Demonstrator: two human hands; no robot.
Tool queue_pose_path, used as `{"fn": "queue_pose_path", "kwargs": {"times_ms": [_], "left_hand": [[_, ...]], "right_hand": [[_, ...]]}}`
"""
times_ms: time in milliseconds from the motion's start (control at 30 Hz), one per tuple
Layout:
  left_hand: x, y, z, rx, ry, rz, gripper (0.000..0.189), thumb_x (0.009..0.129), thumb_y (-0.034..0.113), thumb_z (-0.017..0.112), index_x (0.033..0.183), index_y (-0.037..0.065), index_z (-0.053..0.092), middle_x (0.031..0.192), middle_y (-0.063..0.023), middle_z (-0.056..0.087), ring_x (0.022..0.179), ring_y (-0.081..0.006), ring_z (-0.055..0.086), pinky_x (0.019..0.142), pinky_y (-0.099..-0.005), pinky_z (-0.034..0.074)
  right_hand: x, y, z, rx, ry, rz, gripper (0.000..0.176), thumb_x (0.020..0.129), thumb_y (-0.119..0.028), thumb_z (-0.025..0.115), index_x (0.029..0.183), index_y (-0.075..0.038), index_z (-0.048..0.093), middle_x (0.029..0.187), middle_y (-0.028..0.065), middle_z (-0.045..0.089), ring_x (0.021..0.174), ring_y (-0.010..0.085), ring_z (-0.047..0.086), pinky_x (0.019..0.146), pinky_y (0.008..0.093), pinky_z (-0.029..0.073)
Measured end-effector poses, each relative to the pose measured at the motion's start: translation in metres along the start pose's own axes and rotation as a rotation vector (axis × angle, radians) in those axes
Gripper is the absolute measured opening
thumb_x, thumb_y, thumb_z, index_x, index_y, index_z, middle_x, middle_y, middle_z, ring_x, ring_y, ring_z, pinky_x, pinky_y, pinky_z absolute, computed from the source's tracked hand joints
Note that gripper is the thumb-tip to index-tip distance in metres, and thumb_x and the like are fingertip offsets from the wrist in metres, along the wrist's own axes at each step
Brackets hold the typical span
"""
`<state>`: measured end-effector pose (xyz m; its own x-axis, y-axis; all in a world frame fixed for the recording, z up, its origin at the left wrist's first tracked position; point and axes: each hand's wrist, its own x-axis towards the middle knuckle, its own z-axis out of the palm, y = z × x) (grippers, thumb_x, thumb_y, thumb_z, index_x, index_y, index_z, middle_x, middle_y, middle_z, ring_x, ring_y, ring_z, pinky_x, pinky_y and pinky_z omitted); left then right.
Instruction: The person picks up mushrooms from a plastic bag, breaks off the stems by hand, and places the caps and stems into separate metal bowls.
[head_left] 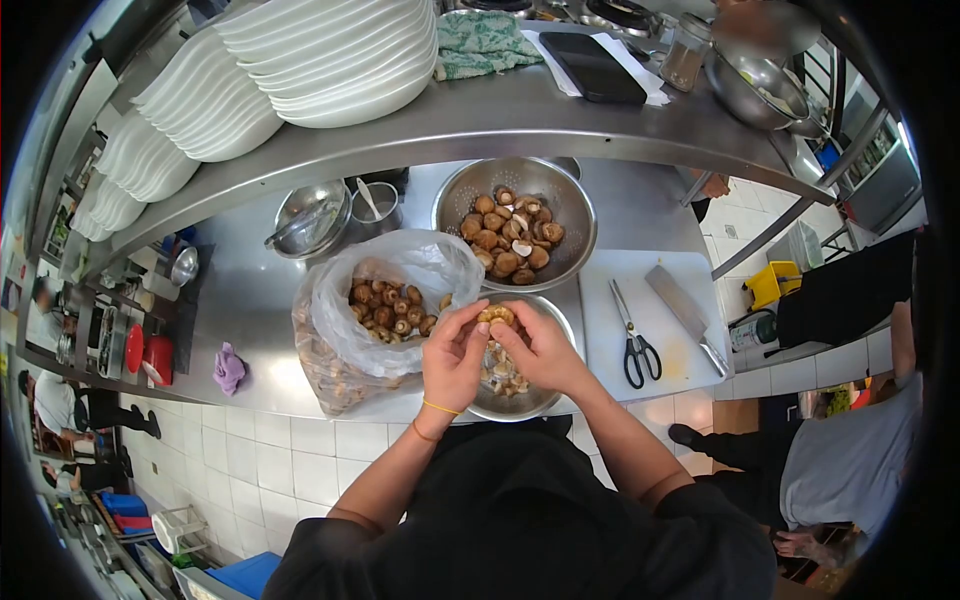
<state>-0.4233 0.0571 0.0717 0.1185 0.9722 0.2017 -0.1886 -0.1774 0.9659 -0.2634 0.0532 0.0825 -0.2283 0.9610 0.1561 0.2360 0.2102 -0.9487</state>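
Note:
Between the fingertips of my left hand (pixel 455 355) and my right hand (pixel 540 350) is one mushroom (pixel 496 314), its pale underside turned up. Both hands are closed on it, above a metal bowl (pixel 545 398) that holds pale mushroom pieces (pixel 500 372). Left of my hands, a clear plastic bag (pixel 340 300) stands open with many brown mushrooms (pixel 385 305) inside. Behind my hands sits a steel colander (pixel 580 230) with more brown mushrooms (pixel 510 235), several showing pale undersides.
On a white cutting board (pixel 610 290) at right lie black-handled scissors (pixel 637 345) and a cleaver (pixel 685 315). A steel shelf (pixel 520 125) crosses above the back, bearing stacked white dishes (pixel 330 60) and a phone (pixel 592 68). A purple cloth (pixel 229 368) lies left. Another person (pixel 850 450) stands at right.

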Motion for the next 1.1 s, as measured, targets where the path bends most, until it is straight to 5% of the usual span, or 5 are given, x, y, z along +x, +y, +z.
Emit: {"fn": "queue_pose_path", "kwargs": {"times_ms": [300,533,633,800,1100], "left_hand": [[0.001,0.017,0.003,0.595,-0.029,0.404,0.031,0.087,-0.004,0.064,0.118,-0.002,0.063,0.101,-0.0167,0.064,0.089,-0.0288,0.066,0.076,-0.0343,0.054],[0.004,0.017,0.011,0.618,0.001,0.460,0.028,0.087,-0.003,0.062,0.115,-0.001,0.063,0.100,-0.0168,0.063,0.085,-0.0312,0.065,0.074,-0.0365,0.053],[0.007,0.014,0.013,0.596,-0.006,0.374,0.026,0.090,-0.002,0.060,0.116,-0.002,0.062,0.101,-0.0148,0.064,0.090,-0.0261,0.067,0.078,-0.0339,0.054],[0.013,0.000,0.009,-0.142,-0.020,-0.030,0.025,0.097,0.003,0.057,0.121,-0.004,0.056,0.109,-0.0105,0.065,0.101,-0.0143,0.063,0.088,-0.0276,0.053],[0.020,-0.004,0.006,-0.230,-0.067,-0.265,0.019,0.094,0.011,0.068,0.105,-0.001,0.058,0.093,-0.0090,0.068,0.083,-0.0123,0.066,0.077,-0.0273,0.056]], "right_hand": [[0.002,-0.005,0.014,-0.004,0.191,-0.005,0.023,0.090,-0.010,0.058,0.109,0.000,0.051,0.076,0.0138,0.061,0.066,0.0214,0.061,0.062,0.0355,0.048],[0.005,-0.007,0.014,-0.044,0.232,-0.044,0.019,0.090,-0.009,0.054,0.106,0.001,0.050,0.077,0.0164,0.061,0.069,0.0270,0.062,0.065,0.0392,0.049],[0.008,-0.005,0.010,-0.058,0.217,-0.043,0.019,0.092,-0.007,0.051,0.109,0.001,0.051,0.081,0.0167,0.062,0.074,0.0299,0.063,0.069,0.0399,0.050],[0.005,-0.002,0.004,0.265,0.171,-0.028,0.030,0.096,-0.008,0.055,0.124,0.002,0.051,0.096,0.0125,0.062,0.079,0.0189,0.062,0.072,0.0309,0.050],[0.000,-0.005,-0.013,-0.058,0.130,-0.091,0.022,0.093,-0.006,0.059,0.115,-0.003,0.062,0.099,0.0076,0.054,0.081,0.0140,0.055,0.068,0.0258,0.047]]}}
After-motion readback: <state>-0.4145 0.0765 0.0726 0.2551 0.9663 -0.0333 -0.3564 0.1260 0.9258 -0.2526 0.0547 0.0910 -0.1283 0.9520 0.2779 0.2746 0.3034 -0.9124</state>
